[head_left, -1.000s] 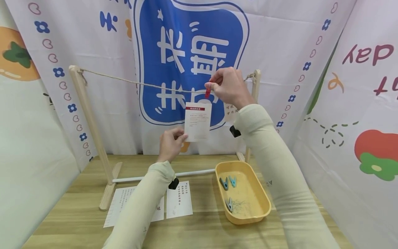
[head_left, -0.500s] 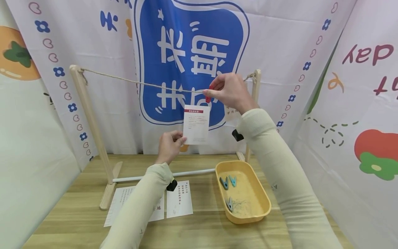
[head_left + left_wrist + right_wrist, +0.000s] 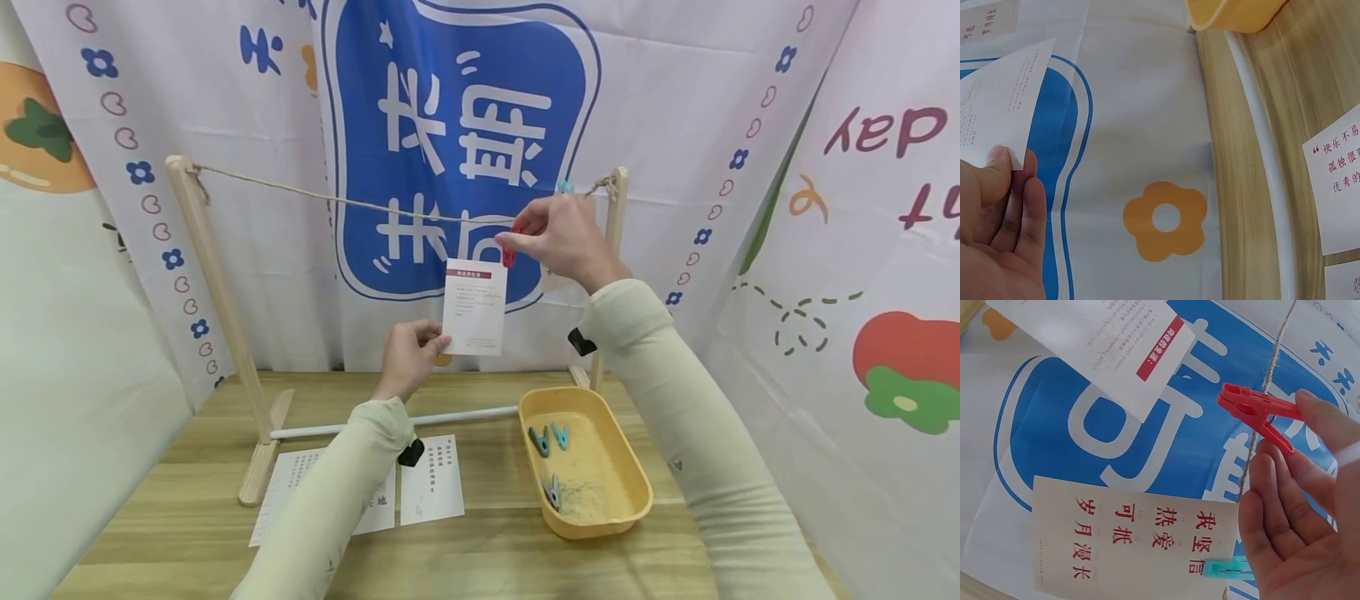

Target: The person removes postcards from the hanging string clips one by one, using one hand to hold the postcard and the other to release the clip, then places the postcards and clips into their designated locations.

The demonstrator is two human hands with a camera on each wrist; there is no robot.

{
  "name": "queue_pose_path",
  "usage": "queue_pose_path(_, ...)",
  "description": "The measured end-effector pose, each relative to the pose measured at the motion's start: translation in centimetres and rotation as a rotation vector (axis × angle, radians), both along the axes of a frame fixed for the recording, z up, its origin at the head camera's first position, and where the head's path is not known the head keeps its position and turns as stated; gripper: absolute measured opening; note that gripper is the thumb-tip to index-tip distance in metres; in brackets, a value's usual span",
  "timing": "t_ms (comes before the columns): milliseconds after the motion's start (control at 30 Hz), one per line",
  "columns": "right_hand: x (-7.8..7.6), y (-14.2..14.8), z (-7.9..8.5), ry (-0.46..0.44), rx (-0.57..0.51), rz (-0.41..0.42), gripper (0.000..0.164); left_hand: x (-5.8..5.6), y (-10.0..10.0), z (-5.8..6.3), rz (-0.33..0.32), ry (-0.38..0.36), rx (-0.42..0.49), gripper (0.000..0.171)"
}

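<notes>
My left hand (image 3: 408, 357) pinches a white card (image 3: 474, 310) with a red heading by its lower left corner, thumb in front. The card is held upright in the air, below the twine line (image 3: 322, 197). To its upper right, my right hand (image 3: 572, 240) pinches the handles of a red clothespin (image 3: 1250, 407) between thumb and fingers. The clothespin's tip points down close to the card's top right corner, apart from it in the right wrist view. Another card (image 3: 1125, 540) with red characters hangs from the line by a teal clothespin (image 3: 1225, 568), mostly behind my right hand in the head view.
The line runs between two wooden posts (image 3: 221, 283), joined low down by a white rod (image 3: 465, 415). A yellow tray (image 3: 637, 479) with several clothespins stands at the right. More cards (image 3: 432, 482) lie on the wooden table (image 3: 495, 558), partly under my left sleeve.
My right hand has moved down and slightly right with the red clothespin, below the line. The card in my left hand has sunk a little. A teal clothespin now shows above my right hand.
</notes>
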State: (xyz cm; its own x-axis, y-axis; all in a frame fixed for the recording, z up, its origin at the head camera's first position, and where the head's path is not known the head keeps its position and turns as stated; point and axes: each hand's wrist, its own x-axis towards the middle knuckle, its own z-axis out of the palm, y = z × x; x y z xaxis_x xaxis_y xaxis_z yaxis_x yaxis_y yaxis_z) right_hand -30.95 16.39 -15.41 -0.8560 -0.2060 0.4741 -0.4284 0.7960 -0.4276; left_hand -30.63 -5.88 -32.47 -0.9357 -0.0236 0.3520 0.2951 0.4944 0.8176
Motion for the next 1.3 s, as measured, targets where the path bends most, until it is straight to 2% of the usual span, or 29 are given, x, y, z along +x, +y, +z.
queue_pose_path(500, 0.5, 1.2, -1.5, 0.003, 0.001, 0.047, 0.03, -0.1, -0.6, -0.8, -0.007, -0.028, 0.001, 0.011)
queue_pose_path(767, 0.7, 1.9, -2.2, -0.029, 0.017, 0.035, 0.03, 0.0, -0.9, -1.2, 0.003, -0.052, -0.004, 0.012)
queue_pose_path(1100, 0.8, 2.1, -3.0, 0.0, 0.037, 0.055, 0.028, 0.3, -1.1, -1.5, -0.006, -0.059, -0.01, 0.011)
queue_pose_path(1300, 1.0, 2.3, -3.5, -0.022, 0.039, 0.049, 0.028, 0.2, -1.3, -1.8, 0.005, -0.074, -0.038, 0.011)
